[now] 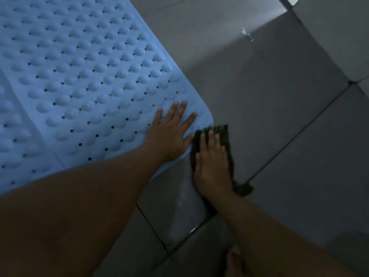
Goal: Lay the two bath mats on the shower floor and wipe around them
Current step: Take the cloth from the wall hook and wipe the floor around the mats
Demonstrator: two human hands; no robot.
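Observation:
A light blue bath mat (83, 76) with raised bumps and small holes lies flat on the grey tiled shower floor (279, 136), filling the upper left of the view. My left hand (169, 130) presses flat on the mat's near right corner with straight, spread fingers. Right beside that corner, my right hand (211, 164) lies flat on a dark cloth (219, 131) and presses it against the floor tiles. The cloth sticks out past my fingertips and behind my wrist. Only one mat is in view.
A wet, shiny streak (183, 206) shows on the tile below the cloth. Dark grout lines (299, 128) cross the floor. The floor meets a tiled wall (329, 37) at the upper right. A bare foot (235, 262) shows at the bottom edge.

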